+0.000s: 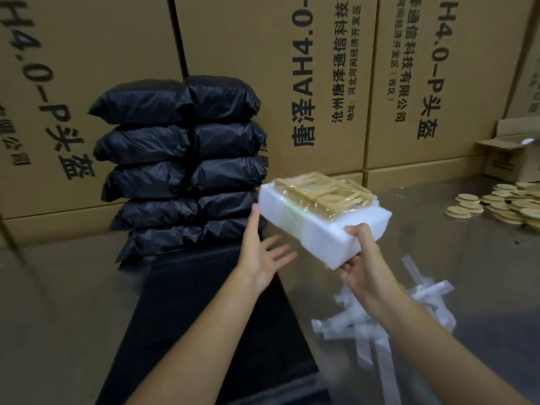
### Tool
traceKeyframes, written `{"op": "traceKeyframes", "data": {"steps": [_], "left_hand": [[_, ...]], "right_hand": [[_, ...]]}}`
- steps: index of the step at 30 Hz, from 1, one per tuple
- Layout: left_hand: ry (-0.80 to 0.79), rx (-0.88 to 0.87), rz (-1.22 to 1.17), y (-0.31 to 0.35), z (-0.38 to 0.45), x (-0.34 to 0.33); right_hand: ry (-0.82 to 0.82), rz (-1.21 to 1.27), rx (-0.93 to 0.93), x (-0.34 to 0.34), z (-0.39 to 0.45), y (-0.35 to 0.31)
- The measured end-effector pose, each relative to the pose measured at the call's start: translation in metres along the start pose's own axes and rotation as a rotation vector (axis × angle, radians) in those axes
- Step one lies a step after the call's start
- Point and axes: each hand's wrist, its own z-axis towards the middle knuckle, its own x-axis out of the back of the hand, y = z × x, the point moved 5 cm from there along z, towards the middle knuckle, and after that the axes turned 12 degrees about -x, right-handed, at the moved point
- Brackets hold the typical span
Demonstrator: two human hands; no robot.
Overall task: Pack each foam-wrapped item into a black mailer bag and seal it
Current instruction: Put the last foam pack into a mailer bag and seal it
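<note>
Two hands are up in front of me over the work surface. My right hand (363, 267) grips the near corner of the foam-wrapped item (323, 217): the thumb lies curled over the top edge of the white foam and the other fingers go underneath, where I cannot see them. The item is held in the air, tilted, its far end higher and towards the left. Tan wooden pieces under clear film sit on its upper face, inside the foam block.

My left hand (263, 258) is open, palm turned up and towards the item, fingers straight and spread a little. Its thumb tip sits right at the block's left edge; whether it touches the foam I cannot tell. The other fingers lie below the block's underside, apart from it.

Beneath the left forearm a flat black mailer bag (204, 317) lies stretched along the surface, running away from me. At its far end stands a stack of filled black mailer bags (181, 168), five layers high and two wide, set against a wall of large brown cartons (263, 68) with printed lettering.

To the right of the flat bag, under my right forearm, lies a heap of white foam strips (380, 320). Farther right, a pile of tan wooden discs (502, 204) rests on the surface, with a small open carton (508, 159) behind it.
</note>
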Motion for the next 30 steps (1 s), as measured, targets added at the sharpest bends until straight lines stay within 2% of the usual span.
{"op": "traceKeyframes", "data": {"steps": [2, 5, 12, 16, 19, 21, 23, 26, 30], "left_hand": [[-0.021, -0.020, 0.062, 0.021, -0.021, 0.009], [0.039, -0.018, 0.049, 0.045, -0.056, 0.039], [0.088, -0.072, 0.088, 0.066, -0.122, 0.100], [-0.013, -0.057, 0.235, 0.077, -0.147, 0.118], [-0.040, -0.052, 0.490, 0.085, -0.166, 0.132], [-0.033, -0.072, 0.781, 0.087, -0.177, 0.148], [-0.126, -0.059, 1.082, 0.082, -0.183, 0.163], [-0.314, -0.022, 1.404, 0.067, -0.191, 0.178], [-0.468, -0.192, 1.712, 0.071, -0.197, 0.171]], "right_hand": [[0.002, -0.028, -0.065, -0.008, -0.017, 0.020], [-0.050, -0.110, -0.097, -0.026, -0.047, 0.044], [-0.363, -0.044, -0.228, -0.058, -0.097, 0.091], [-0.285, 0.040, -0.275, -0.066, -0.105, 0.105], [-0.205, 0.112, -0.267, -0.061, -0.106, 0.108], [-0.162, 0.138, -0.255, -0.055, -0.105, 0.110], [-0.119, 0.180, -0.264, -0.049, -0.104, 0.113], [-0.066, 0.251, -0.295, -0.039, -0.104, 0.120], [-0.043, 0.283, -0.304, -0.031, -0.105, 0.125]]}}
